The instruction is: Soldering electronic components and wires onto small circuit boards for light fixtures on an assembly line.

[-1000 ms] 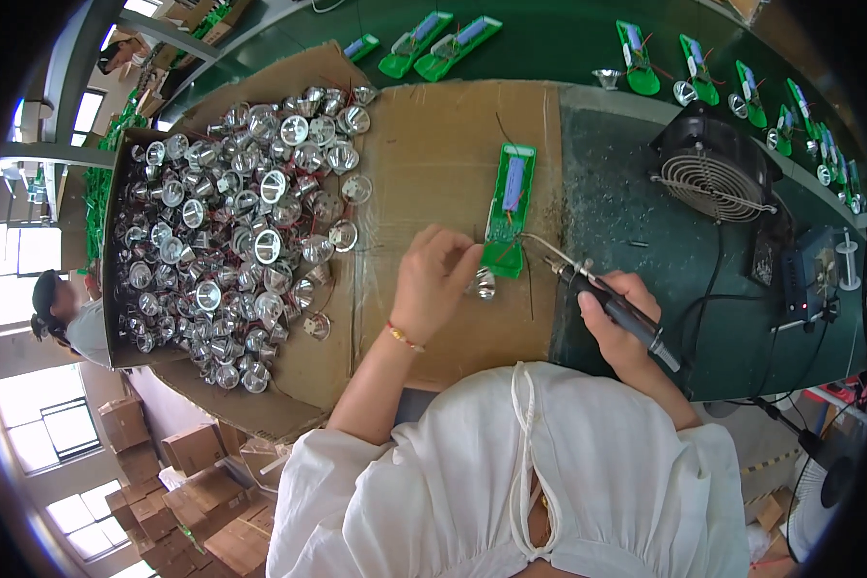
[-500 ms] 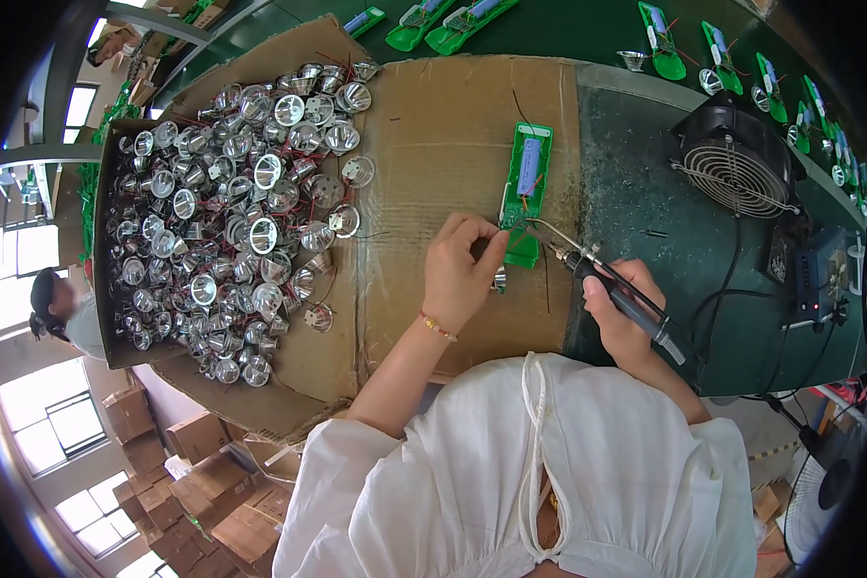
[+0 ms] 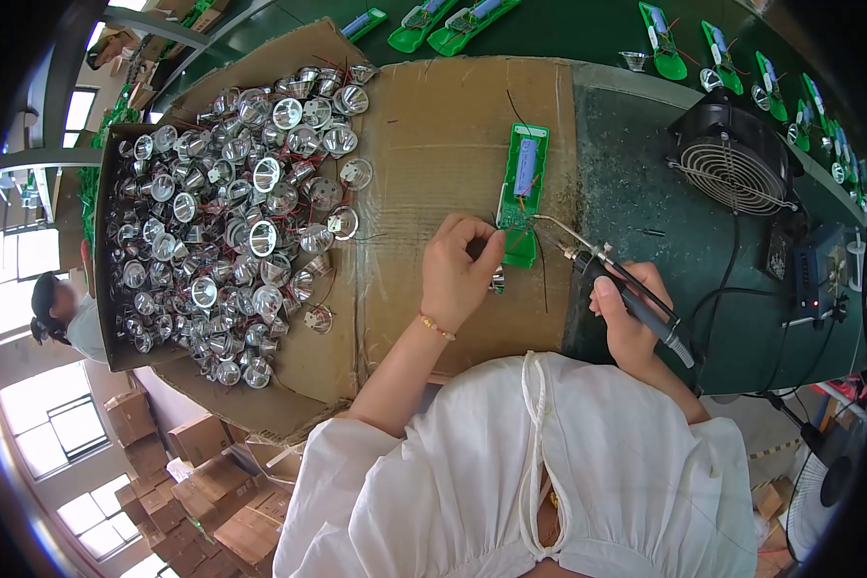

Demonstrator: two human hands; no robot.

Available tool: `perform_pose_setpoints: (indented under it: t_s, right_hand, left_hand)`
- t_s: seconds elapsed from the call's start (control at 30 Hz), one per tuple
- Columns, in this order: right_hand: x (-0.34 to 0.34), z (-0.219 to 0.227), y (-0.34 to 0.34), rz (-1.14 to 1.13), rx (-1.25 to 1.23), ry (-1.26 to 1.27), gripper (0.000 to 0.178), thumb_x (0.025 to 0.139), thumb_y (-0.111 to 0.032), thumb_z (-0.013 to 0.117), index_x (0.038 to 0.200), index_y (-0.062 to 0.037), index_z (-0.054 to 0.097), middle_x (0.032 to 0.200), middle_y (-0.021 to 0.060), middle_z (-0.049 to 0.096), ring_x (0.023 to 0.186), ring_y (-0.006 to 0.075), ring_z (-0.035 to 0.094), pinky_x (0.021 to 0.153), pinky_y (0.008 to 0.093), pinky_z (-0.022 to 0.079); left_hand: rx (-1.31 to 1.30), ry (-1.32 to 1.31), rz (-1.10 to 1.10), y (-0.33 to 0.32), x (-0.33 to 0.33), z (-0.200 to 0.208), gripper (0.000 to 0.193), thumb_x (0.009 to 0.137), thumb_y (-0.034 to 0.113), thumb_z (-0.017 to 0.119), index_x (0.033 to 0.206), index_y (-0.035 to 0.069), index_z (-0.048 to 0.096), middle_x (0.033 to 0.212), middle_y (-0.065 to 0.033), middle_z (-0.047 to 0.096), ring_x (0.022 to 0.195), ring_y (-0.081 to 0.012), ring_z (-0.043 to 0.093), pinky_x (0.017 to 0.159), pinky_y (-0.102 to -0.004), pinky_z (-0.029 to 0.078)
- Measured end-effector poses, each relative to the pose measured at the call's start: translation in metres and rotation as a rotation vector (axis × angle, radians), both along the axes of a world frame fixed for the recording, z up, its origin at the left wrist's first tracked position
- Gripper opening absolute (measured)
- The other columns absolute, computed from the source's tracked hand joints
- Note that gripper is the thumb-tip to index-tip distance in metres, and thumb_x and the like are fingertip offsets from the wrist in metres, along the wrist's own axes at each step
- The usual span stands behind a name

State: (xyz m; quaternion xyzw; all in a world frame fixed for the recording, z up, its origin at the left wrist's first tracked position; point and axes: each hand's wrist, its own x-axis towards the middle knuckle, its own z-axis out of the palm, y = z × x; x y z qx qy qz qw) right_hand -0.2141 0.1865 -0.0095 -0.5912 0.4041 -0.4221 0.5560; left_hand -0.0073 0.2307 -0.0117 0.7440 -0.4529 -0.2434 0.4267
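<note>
My right hand (image 3: 630,313) grips a soldering iron (image 3: 636,306) with a thin curved metal tube (image 3: 573,233) fixed alongside it. The iron's tip is a little right of a green flashlight housing half (image 3: 520,252), and the tube's end is close to the circuit board (image 3: 517,220). A blue battery cell (image 3: 527,166) lies in the housing's upper part, with red and black wires around it. At the housing's left edge my left hand (image 3: 460,268) is closed in a pinch; what its fingertips hold is hidden. Below them a shiny reflector cup (image 3: 498,280) partly shows.
A cardboard box (image 3: 116,332) piled with reflector cups stands left on the cardboard sheet (image 3: 433,125). At right are a black fan (image 3: 732,169), a blue power unit (image 3: 811,284) and cables. More green housings (image 3: 667,60) line the far edge. Another person is at far left.
My right hand has drawn the soldering iron slightly right and back, so its tip is farther from the circuit board. My left hand keeps its pinch nearly in place.
</note>
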Motion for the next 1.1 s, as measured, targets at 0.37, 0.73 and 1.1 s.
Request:
perform_pose_setpoints:
  t_s: [0.37,0.73,1.1]
  right_hand:
    - [0.004,-0.002,-0.002,0.005,0.014,0.009,0.015,0.081,-0.009,0.065,0.086,-0.0005,0.054,0.065,0.0034,0.058,0.056,0.0061,0.053,0.052,0.0213,0.043]
    - [0.015,-0.002,-0.006,-0.012,0.116,-0.002,0.014,0.08,-0.008,0.066,0.085,-0.0002,0.055,0.065,0.0033,0.059,0.057,0.0057,0.054,0.052,0.0201,0.043]
    - [0.02,0.004,-0.006,-0.032,0.206,-0.043,0.014,0.081,-0.009,0.065,0.084,-0.0006,0.054,0.064,0.0032,0.058,0.055,0.0057,0.054,0.05,0.0202,0.044]
  left_hand:
    - [0.028,0.183,0.016,-0.004,0.006,-0.002,0.017,0.08,0.016,0.066,0.079,0.0,0.063,0.076,-0.0074,0.056,0.062,-0.0158,0.052,0.057,-0.0276,0.042]
    - [0.126,0.042,-0.107,-0.012,0.013,0.002,0.02,0.079,0.018,0.066,0.072,0.0,0.064,0.074,-0.0083,0.055,0.058,-0.0169,0.051,0.053,-0.0291,0.04]
    - [0.12,0.107,-0.045,-0.013,0.011,-0.001,0.022,0.08,0.019,0.065,0.07,0.0,0.065,0.074,-0.0082,0.056,0.057,-0.0169,0.051,0.052,-0.0289,0.039]
